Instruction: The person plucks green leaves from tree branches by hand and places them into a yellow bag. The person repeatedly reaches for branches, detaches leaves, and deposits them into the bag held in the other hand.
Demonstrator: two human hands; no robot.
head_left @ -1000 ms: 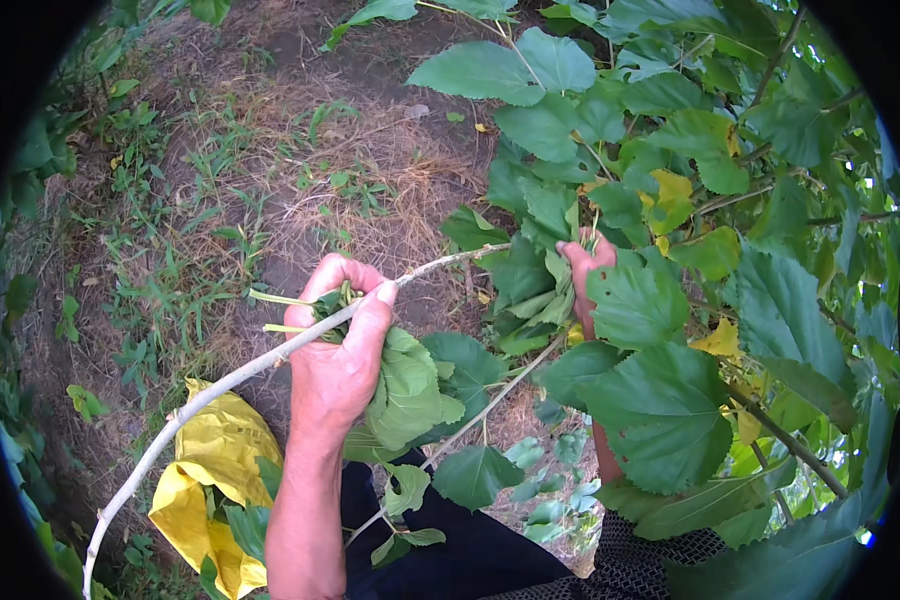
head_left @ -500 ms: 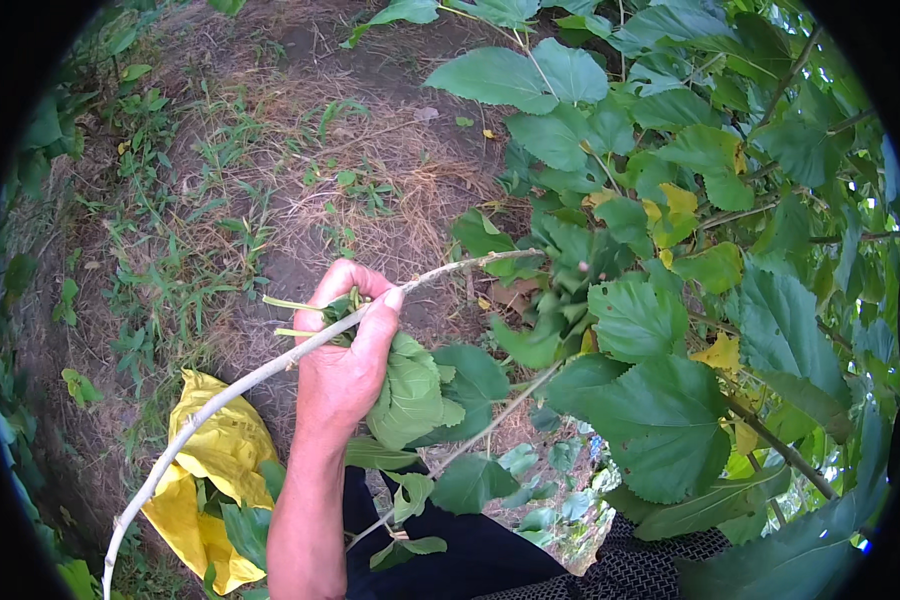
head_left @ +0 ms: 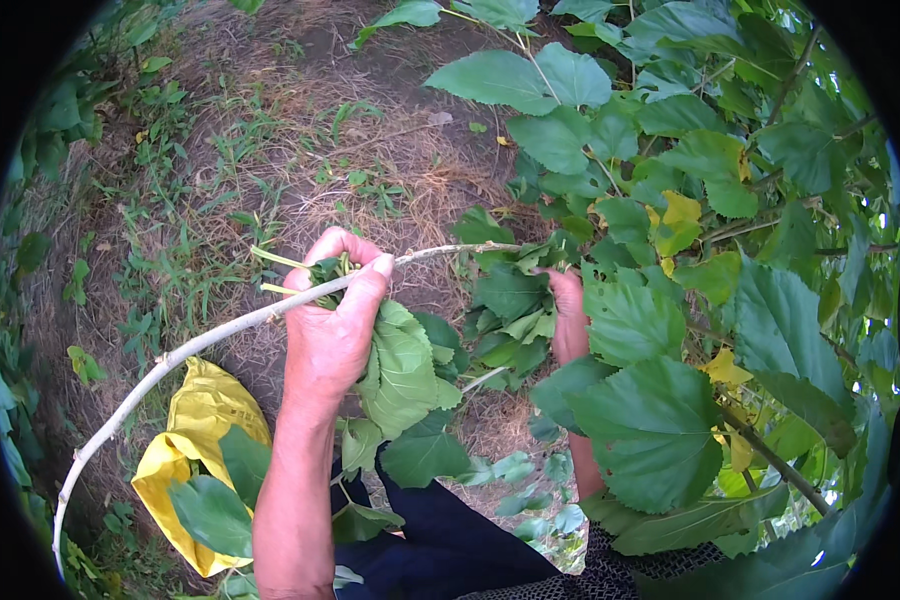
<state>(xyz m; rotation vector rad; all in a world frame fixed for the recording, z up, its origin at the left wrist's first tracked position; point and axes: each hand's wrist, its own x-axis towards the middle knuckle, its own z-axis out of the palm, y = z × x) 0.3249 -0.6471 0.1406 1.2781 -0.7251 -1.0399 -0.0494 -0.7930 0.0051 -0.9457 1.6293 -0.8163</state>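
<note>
Bare earth strewn with dry straw and sparse weeds (head_left: 270, 170) fills the upper left, while a bush of broad green leaves (head_left: 730, 250) crowds the right side. A pale, stripped branch (head_left: 200, 340) arcs from the lower left edge up to the middle, where it runs into the foliage. The left hand (head_left: 335, 320) is clenched around this branch and also grips a bunch of plucked leaves (head_left: 405, 365), their stalks poking out past the knuckles. The right hand (head_left: 568, 310) sits further along the same branch at the edge of the bush, closed on a cluster of leaves (head_left: 510, 305) still attached; its fingers are mostly hidden by them. A yellow bag (head_left: 195, 430) lies on the ground at the lower left, with loose leaves on it.

Stripping seems the step in hand. It likely goes best if the left hand keeps the branch taut and bent toward the body, while the right pulls close to the stalks, along the branch rather than away from it, so that leaves come off whole.
</note>
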